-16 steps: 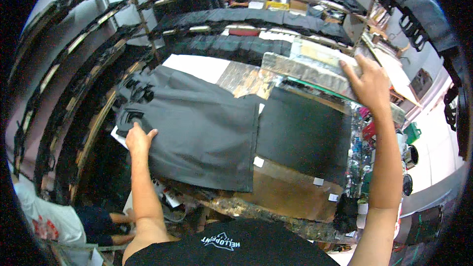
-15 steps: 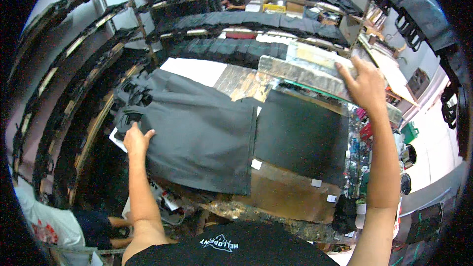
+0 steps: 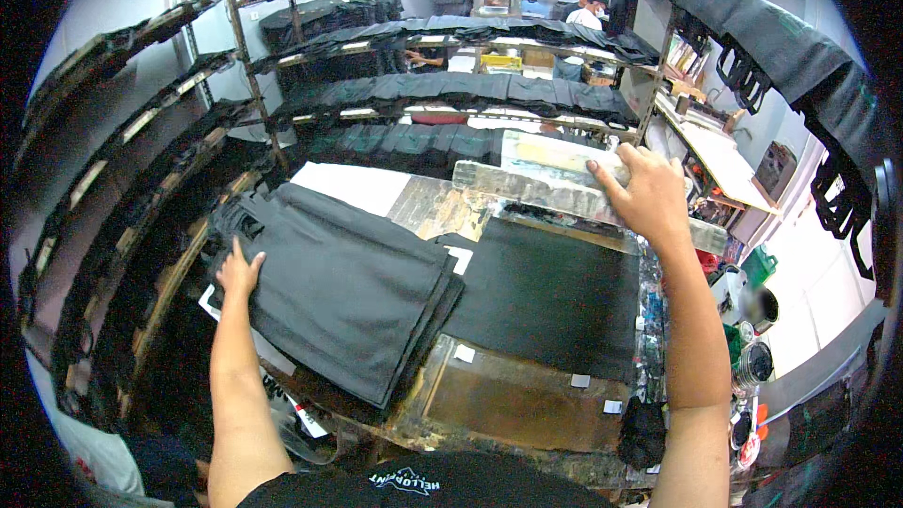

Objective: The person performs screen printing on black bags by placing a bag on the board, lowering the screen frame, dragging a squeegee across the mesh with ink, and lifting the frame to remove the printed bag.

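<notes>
A stack of dark grey cloth bags (image 3: 339, 268) lies on the left of the worktable, its handles (image 3: 235, 226) bunched at the left end. My left hand (image 3: 240, 273) is at that end beside the handles. Its thumb and index finger are spread, and no handle shows in its grip. My right hand (image 3: 649, 193) is closed over the edge of a raised screen-printing frame (image 3: 536, 190) at the back right, thumb on the near side. Below the frame a flat black piece (image 3: 550, 296), seemingly cloth, lies on the table; whether it is a bag I cannot tell.
Racks draped with dark bags (image 3: 395, 94) curve behind and to the left. Paint-stained cans and tubs (image 3: 752, 362) crowd the right side. A black cloth bundle (image 3: 642, 433) sits at the table's near right corner. People (image 3: 588, 14) are visible far back.
The upper bag has shifted left and now lies on the stack, showing more of the black piece. My left hand has let go of its handles. My right hand stays on the frame; the view has tilted.
</notes>
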Available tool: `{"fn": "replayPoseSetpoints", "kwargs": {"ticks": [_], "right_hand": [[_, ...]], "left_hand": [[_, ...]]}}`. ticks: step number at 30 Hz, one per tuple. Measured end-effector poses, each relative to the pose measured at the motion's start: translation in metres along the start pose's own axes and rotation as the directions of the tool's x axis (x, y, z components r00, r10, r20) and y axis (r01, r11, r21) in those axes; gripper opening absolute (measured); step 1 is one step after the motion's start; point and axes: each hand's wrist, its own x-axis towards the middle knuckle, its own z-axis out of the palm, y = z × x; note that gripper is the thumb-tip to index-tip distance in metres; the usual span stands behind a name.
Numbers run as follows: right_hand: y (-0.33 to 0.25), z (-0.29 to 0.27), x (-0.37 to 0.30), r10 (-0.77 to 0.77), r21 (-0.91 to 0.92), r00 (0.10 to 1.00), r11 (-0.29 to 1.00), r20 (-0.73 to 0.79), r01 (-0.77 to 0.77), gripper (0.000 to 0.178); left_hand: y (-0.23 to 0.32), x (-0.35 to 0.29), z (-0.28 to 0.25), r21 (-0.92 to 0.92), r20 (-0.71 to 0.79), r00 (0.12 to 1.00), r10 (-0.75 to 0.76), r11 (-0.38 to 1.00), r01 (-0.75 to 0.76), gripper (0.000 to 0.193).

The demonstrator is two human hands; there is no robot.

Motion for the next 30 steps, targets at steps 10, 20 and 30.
{"fn": "replayPoseSetpoints", "kwargs": {"ticks": [10,20,30], "right_hand": [[0.007,0.003,0.001,-0.024,-0.019,1.0,1.0,-0.012,0.023,0.06],[0.005,0.003,-0.002,0.008,-0.03,0.999,1.0,0.036,-0.007,0.059],[0.002,0.001,0.001,0.067,-0.051,0.994,0.997,0.092,-0.063,0.061]], "left_hand": [[-0.03,-0.092,-0.02,0.034,-0.073,0.942,-0.326,0.944,0.33,0.127],[-0.027,-0.148,-0.006,-0.598,-0.16,0.873,-0.461,0.749,0.285,0.119],[0.029,-0.208,-0.005,-0.274,-0.376,0.891,-0.256,0.949,0.157,0.053]]}}
